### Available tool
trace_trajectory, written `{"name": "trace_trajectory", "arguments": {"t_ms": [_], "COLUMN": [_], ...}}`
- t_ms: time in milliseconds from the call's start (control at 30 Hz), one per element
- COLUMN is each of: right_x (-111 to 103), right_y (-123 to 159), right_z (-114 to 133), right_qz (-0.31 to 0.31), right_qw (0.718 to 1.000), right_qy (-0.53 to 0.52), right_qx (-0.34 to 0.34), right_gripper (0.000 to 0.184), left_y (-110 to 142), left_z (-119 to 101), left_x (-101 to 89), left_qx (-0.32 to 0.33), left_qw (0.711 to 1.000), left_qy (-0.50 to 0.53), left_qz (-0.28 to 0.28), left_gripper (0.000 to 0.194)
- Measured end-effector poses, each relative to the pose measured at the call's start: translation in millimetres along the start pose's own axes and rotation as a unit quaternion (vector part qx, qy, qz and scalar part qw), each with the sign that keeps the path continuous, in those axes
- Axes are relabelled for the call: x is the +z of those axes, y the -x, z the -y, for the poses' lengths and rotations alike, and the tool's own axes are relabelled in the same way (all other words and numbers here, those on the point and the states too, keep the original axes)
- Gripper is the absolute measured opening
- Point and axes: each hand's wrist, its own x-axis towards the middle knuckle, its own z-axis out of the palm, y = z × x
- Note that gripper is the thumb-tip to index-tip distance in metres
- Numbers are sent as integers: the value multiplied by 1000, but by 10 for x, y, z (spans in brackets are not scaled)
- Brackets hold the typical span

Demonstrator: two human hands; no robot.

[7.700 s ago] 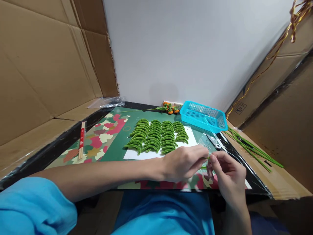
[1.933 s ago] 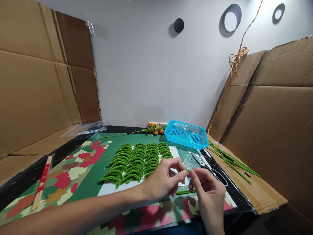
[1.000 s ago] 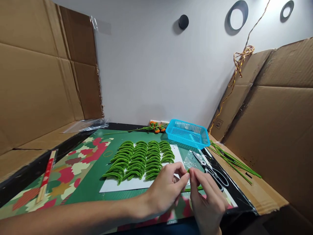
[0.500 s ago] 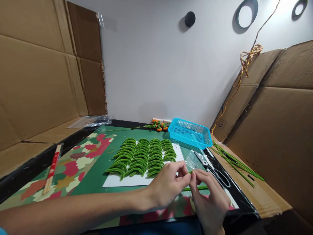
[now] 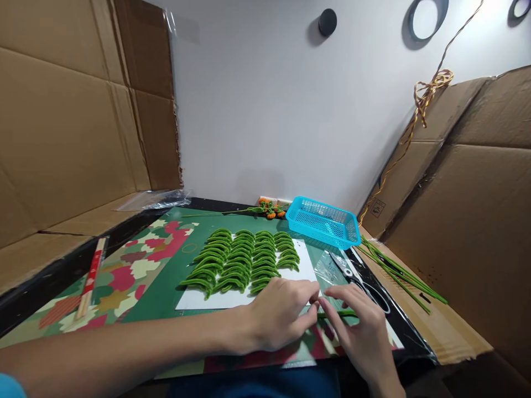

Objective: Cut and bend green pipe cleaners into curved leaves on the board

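Note:
My left hand [image 5: 286,315] is closed in a pinch beside the front right corner of the white sheet [image 5: 307,265]. Its fingertips hide most of what they hold, which looks like a short green pipe cleaner. My right hand [image 5: 359,326] has its thumb at the left fingertips and its index finger lifted apart. A green pipe cleaner strip [image 5: 346,313] shows behind the right thumb, lying near the mat. On the sheet, curved, fuzzy green pipe cleaner pieces [image 5: 236,260] lie in several overlapping columns.
A blue basket [image 5: 323,221] stands at the back, beside orange flowers [image 5: 269,209]. Scissors [image 5: 352,279] lie right of the sheet, near a clear plastic bag [image 5: 327,268]. Green stems [image 5: 402,273] rest on cardboard at right; chopsticks in a red wrapper [image 5: 91,279] lie left.
My right index finger has lifted away from the thumb, and the right hand has opened a little. The green bit between the fingertips is now hidden. The view has shifted slightly.

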Motion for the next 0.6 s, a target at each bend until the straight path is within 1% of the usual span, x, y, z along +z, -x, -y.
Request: {"name": "trace_trajectory", "arguments": {"t_ms": [33,100,167,233,333,400,467,533,600], "right_x": [-50,-153,-264,-391,-591,-707,-792,-842,-858], "right_y": [26,100,186,268,381,463,554,644,713], "right_z": [-76,-256,-448,-618,-799,-882,-959,-1040,-1118], "right_qz": [13,-16,-66,-118,-166,-182,-196,-203,-198], "right_qw": [1000,999,991,978,942,905,869,849,847], "right_qy": [0,23,67,115,195,239,266,280,286], "right_qx": [10,47,90,126,219,300,367,400,401], "right_gripper": [4,12,20,29,42,46,47,45,43], "left_y": [18,40,44,34,13,5,0,-3,-11], "left_z": [11,32,51,67,79,78,74,71,73], "left_x": [25,80,126,149,147,138,136,141,148], "left_qx": [38,89,111,117,106,97,95,94,88], "left_qw": [998,989,981,977,977,976,974,972,970], "left_qy": [-46,-115,-155,-174,-184,-190,-200,-210,-219], "left_qz": [9,22,25,23,30,41,51,52,50], "left_gripper": [6,5,6,6,6,6,6,5,4]}}
